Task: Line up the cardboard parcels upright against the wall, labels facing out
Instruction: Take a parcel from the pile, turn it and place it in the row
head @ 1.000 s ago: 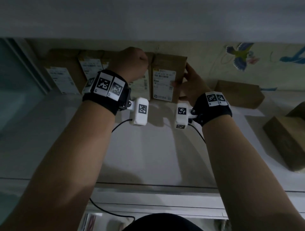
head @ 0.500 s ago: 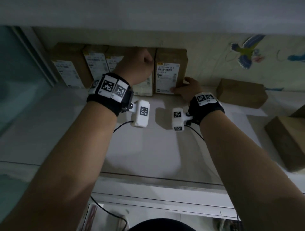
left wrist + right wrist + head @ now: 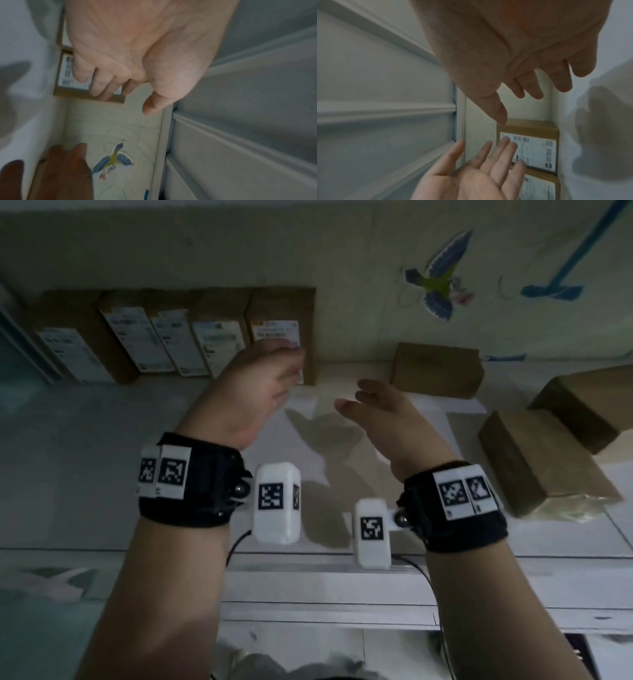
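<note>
Several cardboard parcels stand upright in a row against the wall at the left, white labels facing out. The rightmost upright parcel (image 3: 282,318) (image 3: 528,127) (image 3: 89,94) ends the row. My left hand (image 3: 291,371) (image 3: 126,97) hovers open just in front of its label, and I cannot tell whether it touches. My right hand (image 3: 352,397) (image 3: 517,106) is open and empty, a little to the right of that parcel and clear of it. Three more parcels lie flat on the white surface: one by the wall (image 3: 436,369), and two at the right (image 3: 534,463) (image 3: 589,405).
A bird sticker (image 3: 442,282) (image 3: 113,161) and a blue drawing (image 3: 551,290) are on the wall. A glass panel (image 3: 20,364) closes the left end. The ledge's front edge (image 3: 308,556) runs under my wrists, with thin cables hanging from the wrist cameras.
Both hands have let go of the rightmost upright parcel and drawn back from it with fingers spread. That parcel stays standing in the row.
</note>
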Available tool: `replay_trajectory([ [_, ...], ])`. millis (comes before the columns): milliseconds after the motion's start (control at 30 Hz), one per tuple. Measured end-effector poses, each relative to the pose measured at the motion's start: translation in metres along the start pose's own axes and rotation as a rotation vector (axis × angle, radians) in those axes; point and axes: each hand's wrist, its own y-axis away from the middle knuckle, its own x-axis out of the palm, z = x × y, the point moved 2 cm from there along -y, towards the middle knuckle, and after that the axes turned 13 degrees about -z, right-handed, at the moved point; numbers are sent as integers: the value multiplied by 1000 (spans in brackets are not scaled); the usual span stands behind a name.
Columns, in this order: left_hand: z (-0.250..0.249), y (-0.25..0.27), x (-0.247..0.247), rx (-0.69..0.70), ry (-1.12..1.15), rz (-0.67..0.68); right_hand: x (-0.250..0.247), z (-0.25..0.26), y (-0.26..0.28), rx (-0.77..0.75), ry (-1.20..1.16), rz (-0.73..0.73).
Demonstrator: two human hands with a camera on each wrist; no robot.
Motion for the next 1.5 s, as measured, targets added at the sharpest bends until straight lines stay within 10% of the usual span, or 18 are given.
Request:
replay_trajectory([
  [200, 23, 23, 68, -148, 17, 112, -56, -11, 13, -69, -194, -331],
  [833, 32, 19, 124, -274, 144, 363, -95, 10, 36, -94, -23, -669],
  [1500, 42, 35, 120, -268, 171, 276, -89, 20, 42, -50, 482, -395],
])
